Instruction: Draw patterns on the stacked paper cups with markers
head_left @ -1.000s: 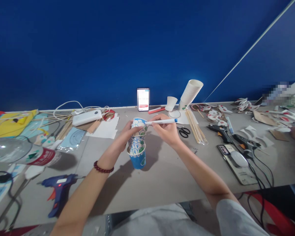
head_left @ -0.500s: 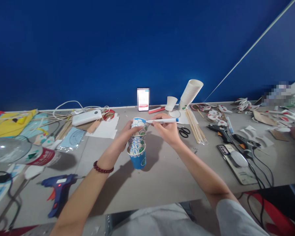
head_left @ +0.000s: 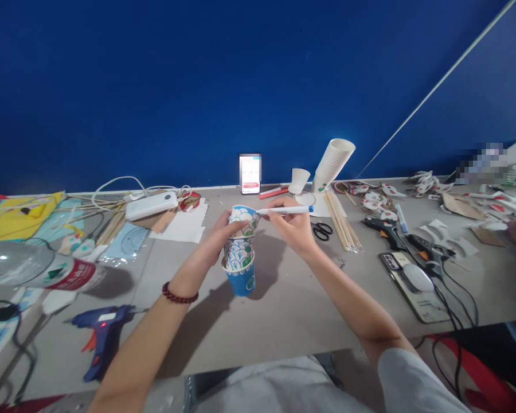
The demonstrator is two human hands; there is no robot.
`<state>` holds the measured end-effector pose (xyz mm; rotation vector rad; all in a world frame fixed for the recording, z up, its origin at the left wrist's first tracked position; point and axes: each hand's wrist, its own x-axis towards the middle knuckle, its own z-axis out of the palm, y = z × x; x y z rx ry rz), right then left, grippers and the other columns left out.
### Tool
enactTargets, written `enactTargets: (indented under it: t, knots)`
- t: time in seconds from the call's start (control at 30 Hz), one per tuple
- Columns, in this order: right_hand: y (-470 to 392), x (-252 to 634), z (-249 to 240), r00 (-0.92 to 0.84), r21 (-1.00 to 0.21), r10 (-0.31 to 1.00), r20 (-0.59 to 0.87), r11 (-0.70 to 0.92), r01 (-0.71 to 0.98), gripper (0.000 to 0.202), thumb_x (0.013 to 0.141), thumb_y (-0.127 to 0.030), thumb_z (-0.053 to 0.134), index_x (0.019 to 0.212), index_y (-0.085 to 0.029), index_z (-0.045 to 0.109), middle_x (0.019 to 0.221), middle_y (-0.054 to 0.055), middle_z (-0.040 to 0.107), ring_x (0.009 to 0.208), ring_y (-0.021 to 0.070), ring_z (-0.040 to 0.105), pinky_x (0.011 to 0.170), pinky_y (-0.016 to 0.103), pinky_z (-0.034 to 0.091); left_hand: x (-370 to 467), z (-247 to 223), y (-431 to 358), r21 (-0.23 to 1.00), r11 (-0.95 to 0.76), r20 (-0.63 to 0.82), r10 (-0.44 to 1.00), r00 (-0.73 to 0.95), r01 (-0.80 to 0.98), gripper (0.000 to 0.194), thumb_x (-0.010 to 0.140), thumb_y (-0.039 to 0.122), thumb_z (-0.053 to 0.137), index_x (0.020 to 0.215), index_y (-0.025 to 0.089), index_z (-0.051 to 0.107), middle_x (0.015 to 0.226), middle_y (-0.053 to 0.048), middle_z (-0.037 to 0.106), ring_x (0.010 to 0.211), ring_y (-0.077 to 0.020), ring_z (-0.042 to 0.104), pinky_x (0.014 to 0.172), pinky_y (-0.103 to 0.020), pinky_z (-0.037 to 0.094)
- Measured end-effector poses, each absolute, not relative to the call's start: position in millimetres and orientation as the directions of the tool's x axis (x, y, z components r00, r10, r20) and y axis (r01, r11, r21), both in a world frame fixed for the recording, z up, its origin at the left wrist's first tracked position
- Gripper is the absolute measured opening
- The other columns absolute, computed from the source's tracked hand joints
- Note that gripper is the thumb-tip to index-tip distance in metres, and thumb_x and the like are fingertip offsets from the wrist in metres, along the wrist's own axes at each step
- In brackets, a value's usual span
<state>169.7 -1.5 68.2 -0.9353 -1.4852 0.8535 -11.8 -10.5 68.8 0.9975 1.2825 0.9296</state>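
A column of paper cups with a blue scale pattern stands on the grey table in front of me. Its lowest part is a solid blue cup, in whose mouth the patterned cups sit. My left hand is wrapped round the upper patterned cup, thumb across its front. Between the fingers of my right hand is a white marker with a blue end, held nearly level. Its tip meets the upper cup's side near the rim, where a blue patch shows.
Left lie a blue glue gun and a plastic bottle. A lit phone leans on the wall. Right are a tilted cup stack, scissors, wooden sticks, black glue guns and another phone.
The marker has shifted very slightly to the right with my right hand. My left hand and the cups look the same.
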Motion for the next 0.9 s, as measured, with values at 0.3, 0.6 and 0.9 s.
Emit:
enactTargets:
  t: [0.3, 0.6, 0.9]
  knots:
    - [-2.2, 168.1, 66.8, -0.06, -0.902, 0.904, 0.424, 0.428, 0.062, 0.007, 0.08, -0.017, 0.059, 0.079, -0.02, 0.065, 0.082, 0.003, 0.069, 0.078, 0.0179, 0.066, 0.068, 0.032, 0.054, -11.6, 68.1, -10.8, 0.953, 0.302, -0.301, 0.952, 0.061, -0.001, 0.052, 0.068, 0.044, 0.073, 0.113, 0.021, 0.058, 0.096, -0.005, 0.071, 0.091, -0.0262, 0.068, 0.078, -0.036, 0.051]
    - [-1.3, 167.2, 66.1, -0.036, -0.899, 0.9, 0.433, 0.435, 0.053, 0.006, 0.082, -0.019, 0.059, 0.08, -0.021, 0.065, 0.081, 0.002, 0.065, 0.075, 0.0162, 0.064, 0.068, 0.031, 0.054, -12.9, 72.6, -12.5, 0.952, 0.307, -0.306, 0.947, 0.096, 0.004, 0.048, 0.072, 0.042, 0.071, 0.113, 0.022, 0.057, 0.095, -0.004, 0.071, 0.09, -0.0242, 0.068, 0.077, -0.034, 0.052]
    - [-0.4, 169.2, 64.2, -0.041, -0.912, 0.912, 0.407, 0.408, 0.035, 0.005, 0.082, -0.019, 0.058, 0.08, -0.021, 0.063, 0.08, 0.001, 0.065, 0.074, 0.0162, 0.065, 0.067, 0.031, 0.055, -13.0, 72.4, -13.5, 0.947, 0.322, -0.318, 0.941, 0.111, -0.016, 0.045, 0.073, 0.041, 0.071, 0.112, 0.022, 0.057, 0.092, -0.003, 0.07, 0.087, -0.0223, 0.067, 0.075, -0.032, 0.051]
